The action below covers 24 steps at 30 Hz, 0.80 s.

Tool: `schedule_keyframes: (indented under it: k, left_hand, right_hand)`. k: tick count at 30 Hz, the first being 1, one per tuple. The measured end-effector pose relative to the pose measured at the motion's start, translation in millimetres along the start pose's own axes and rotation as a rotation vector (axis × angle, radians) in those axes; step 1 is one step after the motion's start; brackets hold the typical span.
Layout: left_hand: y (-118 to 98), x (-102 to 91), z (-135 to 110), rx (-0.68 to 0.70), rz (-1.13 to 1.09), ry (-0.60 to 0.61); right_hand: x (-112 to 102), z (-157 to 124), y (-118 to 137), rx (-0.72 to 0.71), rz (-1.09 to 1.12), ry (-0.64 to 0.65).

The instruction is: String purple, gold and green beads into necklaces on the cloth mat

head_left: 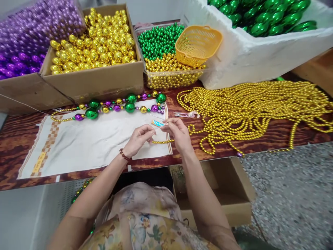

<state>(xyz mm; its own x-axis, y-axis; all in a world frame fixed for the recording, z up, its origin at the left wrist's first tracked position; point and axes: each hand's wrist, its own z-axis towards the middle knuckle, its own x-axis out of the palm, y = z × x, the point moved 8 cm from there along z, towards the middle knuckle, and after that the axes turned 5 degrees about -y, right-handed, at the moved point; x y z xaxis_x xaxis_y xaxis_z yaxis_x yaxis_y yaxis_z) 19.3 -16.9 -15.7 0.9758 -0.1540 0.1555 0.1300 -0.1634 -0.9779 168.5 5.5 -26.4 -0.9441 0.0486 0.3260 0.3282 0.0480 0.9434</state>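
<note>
Over the white towel (99,142), my left hand (139,139) and my right hand (179,133) face each other with their fingertips pinched. A thin pale thread (158,128) runs between the two pinches. Just below it, a short strand of gold beads (163,141) spans the gap between my hands; its ends are hidden by the fingers. Behind the fingers lies a small blue-and-orange packet (157,123). Along the towel's far edge stretches a necklace of green, purple and gold beads (129,107). Small scissors (181,114) rest beyond my right hand.
Many gold bead strands (249,107) are heaped at the right. Along the back stand a cardboard box (104,78) of gold beads, a clear tub (171,80) topped by a yellow basket (199,43), and a white foam box (249,59) with large green beads. Below is an open carton (221,210).
</note>
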Motion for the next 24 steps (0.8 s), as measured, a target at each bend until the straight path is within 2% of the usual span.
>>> schedule_keyframes:
  k: [2, 5, 7, 10, 13, 15, 19, 21, 24]
  left_hand:
    - [-14.5, -4.8, -2.2, 0.085, -0.005, -0.043]
    - [-34.9, -10.4, -5.4, 0.175, 0.010, -0.116]
    - [-45.4, -15.2, -5.9, 0.198, -0.037, -0.165]
    - [-53.3, -26.4, -6.1, 0.174, -0.104, -0.242]
    - [-56.3, -34.1, -10.0, 0.160, 0.111, -0.271]
    - [-56.0, -31.0, -14.0, 0.177, 0.432, -0.217]
    - [-44.3, -13.8, -21.8, 0.254, 1.081, 0.020]
    - [-37.0, -9.0, -24.1, 0.261, 1.241, 0.150]
    - [-31.0, -8.0, -26.8, 0.171, 1.240, 0.361]
  right_hand:
    - [12.1, -2.4, -0.1, -0.050, -0.154, 0.141]
    - [41.4, -13.6, -3.5, -0.137, -0.336, 0.372]
    - [53.5, -18.7, -3.0, -0.209, -0.417, 0.397]
    - [59.5, -22.6, -1.8, -0.268, -0.578, 0.361]
    - [61.7, -29.1, 1.5, -0.322, -0.835, 0.369]
    - [64.4, -34.3, 4.7, -0.362, -1.001, 0.389]
    - [72.1, -40.0, 4.8, -0.386, -1.242, 0.460]
    - [74.7, -40.3, 2.7, -0.385, -1.295, 0.501]
    - [73.7, -38.8, 1.2, -0.385, -1.297, 0.542]
